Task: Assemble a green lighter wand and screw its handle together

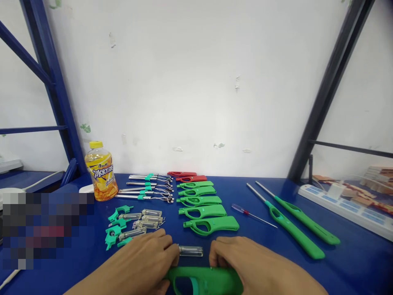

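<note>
Here, green casing (222,280) (teal trigger (194,285) inside).

Nearest you, at the front of the blue flat counter (353,266), is the green plastic casing (216,279). Just behind it: one clear plastic cylinder (192,250); farther back, a row of green and red plastic casings (211,211). Left of that row: slim silver metal rods (149,188), then the yellow-capped plastic bottle (103,174). Right: the clear-handled metal screwdriver (246,212), then two long green lighters (290,228).
</note>
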Demonstrator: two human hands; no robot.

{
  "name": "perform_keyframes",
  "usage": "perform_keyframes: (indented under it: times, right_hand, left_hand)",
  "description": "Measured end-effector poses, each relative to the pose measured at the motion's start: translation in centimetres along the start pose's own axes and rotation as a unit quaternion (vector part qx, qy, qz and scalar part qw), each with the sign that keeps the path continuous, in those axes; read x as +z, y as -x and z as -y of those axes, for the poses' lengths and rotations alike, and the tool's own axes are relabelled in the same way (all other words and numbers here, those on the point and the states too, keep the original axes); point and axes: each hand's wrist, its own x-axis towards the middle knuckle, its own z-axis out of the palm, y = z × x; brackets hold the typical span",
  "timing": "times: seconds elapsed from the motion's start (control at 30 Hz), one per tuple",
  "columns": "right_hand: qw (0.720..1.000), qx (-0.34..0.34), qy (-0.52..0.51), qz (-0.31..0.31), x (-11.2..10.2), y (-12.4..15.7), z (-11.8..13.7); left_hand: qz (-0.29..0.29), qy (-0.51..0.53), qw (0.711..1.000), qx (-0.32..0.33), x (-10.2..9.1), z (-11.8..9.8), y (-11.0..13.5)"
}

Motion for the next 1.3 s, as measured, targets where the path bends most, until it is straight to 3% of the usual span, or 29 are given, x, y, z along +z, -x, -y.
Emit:
perform_keyframes:
  times: [0.2, 0.4, 0.63, 0.9, 1.1, 1.3]
  right_hand:
    - [0.997, -0.058, -0.047, 0.010, -1.5, 0.7, -0.8]
    - [0.991, -0.064, -0.078, -0.084, -3.2, 1.4, -2.1]
    - [0.981, -0.089, -0.093, -0.143, -2.9, 1.7, -3.2]
    - [0.981, -0.125, -0.080, -0.122, -3.3, 2.7, -2.3]
    - [0.974, -0.088, -0.137, -0.160, -1.8, 2.2, -3.4]
    - [0.970, -0.046, -0.155, -0.183, -1.3, 2.3, -2.9]
  left_hand:
    - [-0.134, -0.048, 0.985, 0.093, -1.0, 0.2, -0.6]
    - [-0.332, -0.070, 0.929, 0.151, -0.9, 2.4, -1.4]
    - [-0.344, -0.044, 0.922, 0.173, -0.6, 2.2, -2.0]
    - [-0.324, -0.052, 0.932, 0.153, 0.1, 0.8, -1.7]
    - [-0.361, -0.063, 0.917, 0.156, 0.9, 0.1, -2.0]
    - [-0.407, -0.075, 0.896, 0.160, 0.5, 0.0, -2.4]
